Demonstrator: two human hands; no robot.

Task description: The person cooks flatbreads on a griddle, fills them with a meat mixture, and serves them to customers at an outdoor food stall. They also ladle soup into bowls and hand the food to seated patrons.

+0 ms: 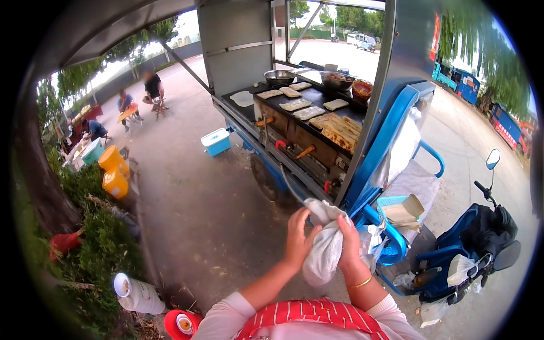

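A whitish cloth (324, 255) hangs bunched between my two hands, in front of the food cart's near corner. My left hand (297, 240) is at the cloth's left edge, its thumb against the fabric and its fingers curled upward. On the other side my right hand (349, 244) grips the cloth, thumb up, with a yellow bangle on the wrist. Beyond them is a dark griddle (306, 100) on the cart. Several pale flatbreads (296, 105) lie on it, and a pile of browned flatbreads (342, 129) sits at its near end.
Metal bowls (279, 77) and a wicker basket (361, 91) stand along the griddle's far side. A blue lidded box (216, 141) rests on the ground. To the right are a turquoise basket (399, 212) and a parked scooter (471, 246). People sit at small tables at left.
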